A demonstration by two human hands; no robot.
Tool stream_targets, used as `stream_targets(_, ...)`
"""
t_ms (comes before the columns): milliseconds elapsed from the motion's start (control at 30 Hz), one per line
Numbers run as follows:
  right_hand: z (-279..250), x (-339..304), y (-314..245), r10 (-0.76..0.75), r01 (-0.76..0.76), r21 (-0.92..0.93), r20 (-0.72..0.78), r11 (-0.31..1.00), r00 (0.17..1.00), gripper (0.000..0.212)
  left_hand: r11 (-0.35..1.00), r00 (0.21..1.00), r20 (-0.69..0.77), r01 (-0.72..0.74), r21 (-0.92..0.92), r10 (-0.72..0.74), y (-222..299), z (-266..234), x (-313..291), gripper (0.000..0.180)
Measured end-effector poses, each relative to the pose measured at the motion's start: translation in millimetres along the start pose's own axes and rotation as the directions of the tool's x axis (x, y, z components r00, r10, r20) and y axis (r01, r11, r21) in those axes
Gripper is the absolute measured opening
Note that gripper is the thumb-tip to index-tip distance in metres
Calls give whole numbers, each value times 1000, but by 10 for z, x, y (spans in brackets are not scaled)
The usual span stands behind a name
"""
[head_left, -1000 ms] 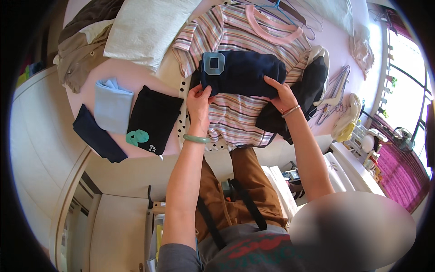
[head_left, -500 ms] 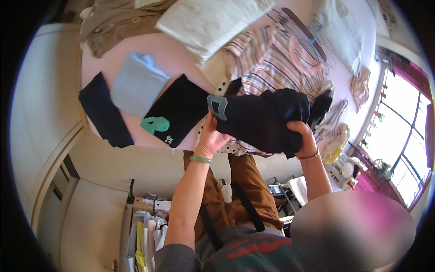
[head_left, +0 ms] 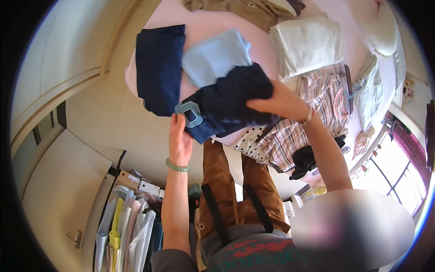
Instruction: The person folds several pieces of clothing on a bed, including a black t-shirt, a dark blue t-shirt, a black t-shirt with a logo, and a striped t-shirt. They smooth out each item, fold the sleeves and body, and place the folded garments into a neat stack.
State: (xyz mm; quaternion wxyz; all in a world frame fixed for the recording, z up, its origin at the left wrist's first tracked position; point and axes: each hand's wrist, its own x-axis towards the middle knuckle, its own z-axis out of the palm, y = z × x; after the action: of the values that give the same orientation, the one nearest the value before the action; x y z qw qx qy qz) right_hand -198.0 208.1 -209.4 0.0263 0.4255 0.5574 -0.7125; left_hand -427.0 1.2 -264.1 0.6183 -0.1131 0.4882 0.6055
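Observation:
A dark navy folded garment (head_left: 226, 102) is held up between my two hands over the near edge of the pink-covered surface. My left hand (head_left: 180, 143) pinches its left end, where a grey-blue buckle-like frame (head_left: 194, 119) sits on the cloth. On the right, my right hand (head_left: 283, 102) grips the bunched end, thumb on top and other fingers mostly hidden. Just beyond lies a light blue folded garment (head_left: 213, 54), partly covered by the held one. Beside it at the left edge is another navy folded garment (head_left: 159, 68).
Cream folded cloth (head_left: 308, 47) and a tan garment (head_left: 235, 11) lie farther back on the pink surface (head_left: 170, 13). A striped top (head_left: 290, 136), dotted cloth (head_left: 249, 143) and black cloth (head_left: 312, 156) are at the right. Upright folders (head_left: 120, 226) stand low on the left.
Both hands have carried the navy garment leftward across the surface, and it is tilted differently. The view has shifted left. The black garment with the green piece no longer shows.

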Motion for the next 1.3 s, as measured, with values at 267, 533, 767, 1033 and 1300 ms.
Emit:
stream_targets(267, 560, 1988, -492, -645, 407, -697, -104, 590, 757, 37, 947, 883, -377, -318, -39, 281, 425, -557, 298, 21)
stream_targets(533, 1047, 2430, -511, -795, 236, -920, -120, 315, 595, 45, 651, 618, -405, -237, 721, 674, 500, -688, 628, 45)
stream_targets(767, 1497, 2508, -150, -678, 274, -961, 182, 29, 712, 59, -372, 777, 321, -122, 920, 541, 373, -522, 1137, 84)
stream_targets(1033, 1415, 2917, 192, -700, 310, -943, 140, 121, 700, 63, -463, 748, 344, -56, 885, 567, 204, -774, 1480, 106)
stream_targets(1300, 1244, 2527, 36, -710, 356, -889, 51, 288, 702, 55, -451, 836, 190, 76, 889, 515, 274, -603, 854, 104)
